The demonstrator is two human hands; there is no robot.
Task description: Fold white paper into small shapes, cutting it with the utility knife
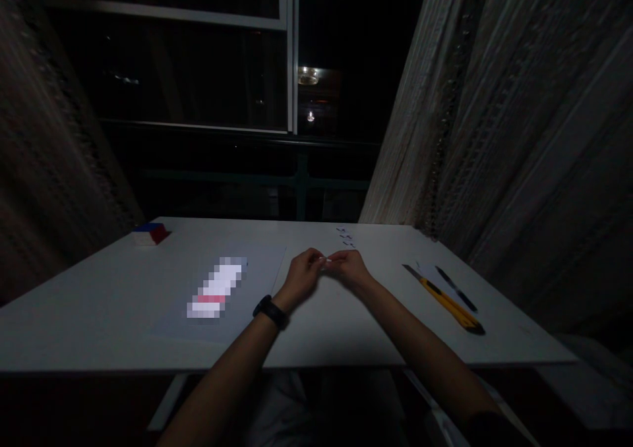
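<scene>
My left hand and my right hand meet above the middle of a white table. Both are closed in a pinch on a tiny white piece held between their fingertips; it is too small and dim to name. A black watch sits on my left wrist. Just beyond the hands lie several tiny dark-marked bits on the table.
A yellow utility knife and a dark pen lie at the right. A sheet of paper with a blurred patch lies at the left. A coloured cube sits at the far left corner. Curtains hang on both sides of a dark window.
</scene>
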